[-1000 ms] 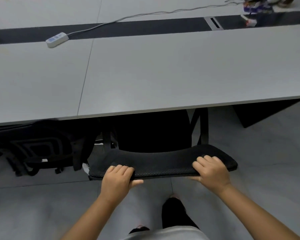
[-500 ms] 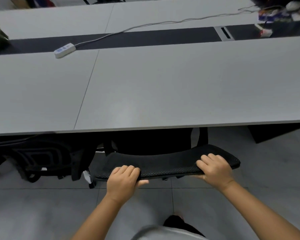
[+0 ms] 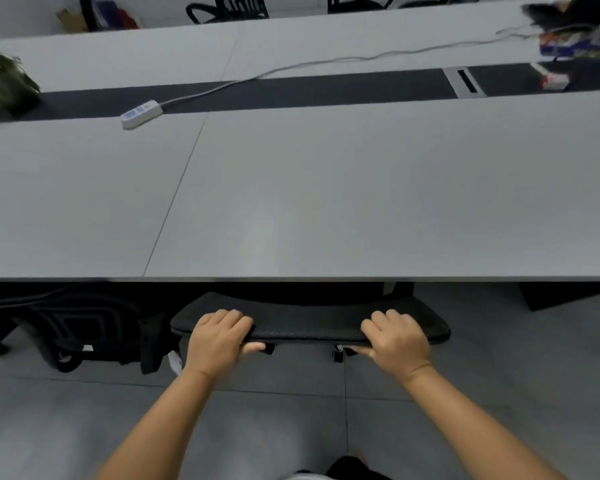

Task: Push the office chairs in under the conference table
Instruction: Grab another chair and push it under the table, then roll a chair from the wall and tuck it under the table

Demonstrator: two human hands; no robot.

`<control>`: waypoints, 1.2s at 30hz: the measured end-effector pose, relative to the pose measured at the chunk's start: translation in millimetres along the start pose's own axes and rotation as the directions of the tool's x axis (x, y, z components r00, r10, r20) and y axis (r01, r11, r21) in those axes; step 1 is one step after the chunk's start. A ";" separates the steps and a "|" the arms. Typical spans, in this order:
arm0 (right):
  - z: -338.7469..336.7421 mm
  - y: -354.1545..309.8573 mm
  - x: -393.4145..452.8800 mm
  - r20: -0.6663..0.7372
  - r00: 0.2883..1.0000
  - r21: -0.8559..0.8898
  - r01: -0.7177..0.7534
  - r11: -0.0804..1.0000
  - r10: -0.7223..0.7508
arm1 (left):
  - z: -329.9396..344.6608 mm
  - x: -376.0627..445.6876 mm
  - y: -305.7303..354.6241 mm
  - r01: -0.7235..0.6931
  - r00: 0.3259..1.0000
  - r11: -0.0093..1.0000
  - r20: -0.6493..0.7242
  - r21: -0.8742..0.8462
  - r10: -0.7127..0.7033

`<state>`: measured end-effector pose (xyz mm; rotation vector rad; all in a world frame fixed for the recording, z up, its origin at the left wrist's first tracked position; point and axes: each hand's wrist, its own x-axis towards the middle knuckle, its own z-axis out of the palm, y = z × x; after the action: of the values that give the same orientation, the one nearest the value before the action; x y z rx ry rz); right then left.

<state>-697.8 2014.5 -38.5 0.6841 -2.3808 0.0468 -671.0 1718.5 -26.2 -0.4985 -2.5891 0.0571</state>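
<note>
- The conference table [image 3: 326, 188] is showing a plain light grey top, with a dark charcoal strip [image 3: 291, 91] running along its middle.
- The office chair's backrest [image 3: 309, 323] is showing black, with a fine mesh texture.
- A second chair [image 3: 80, 327] to the left is also showing black.
- The power strip [image 3: 141, 114] is looking white with pale blue sockets, trailing a light grey cable [image 3: 326, 62].
- The floor [image 3: 499, 358] is appearing as grey tiles with darker grout lines.
</note>
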 end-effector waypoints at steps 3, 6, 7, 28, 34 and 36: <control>-2.9 7.7 -0.5 -0.019 1.000 0.007 -0.007 1.000 0.008 | -1.7 6.4 7.8 0.016 1.000 1.000 0.017 -0.017 -0.016; -2.2 5.1 -7.6 -0.040 0.999 0.007 -0.025 1.000 0.026 | -9.9 5.5 12.9 0.058 0.993 0.998 0.108 -0.039 -0.053; -4.8 3.4 -9.6 -0.016 0.999 0.007 -0.046 0.999 0.046 | -14.1 2.9 15.5 0.068 0.990 0.997 0.128 -0.048 -0.061; -222.6 -321.3 -225.6 0.231 -0.625 0.401 -0.637 -0.658 0.746 | -68.0 -128.0 188.8 0.200 0.347 0.394 0.441 -0.897 0.828; -291.2 -447.6 -276.9 0.044 -0.890 0.512 -0.371 -0.775 0.455 | -120.5 -195.7 254.9 0.049 0.046 0.226 0.229 -0.973 0.972; -308.6 -477.3 -294.1 -0.042 -0.920 0.564 -0.343 -0.751 0.389 | -147.1 -228.1 291.3 0.031 -0.064 0.189 0.186 -0.982 0.980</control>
<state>-94.5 1801.1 -38.3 -2.0956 -0.8620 1.1139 -317.4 1900.7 -42.2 -3.0449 -2.7262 -0.9385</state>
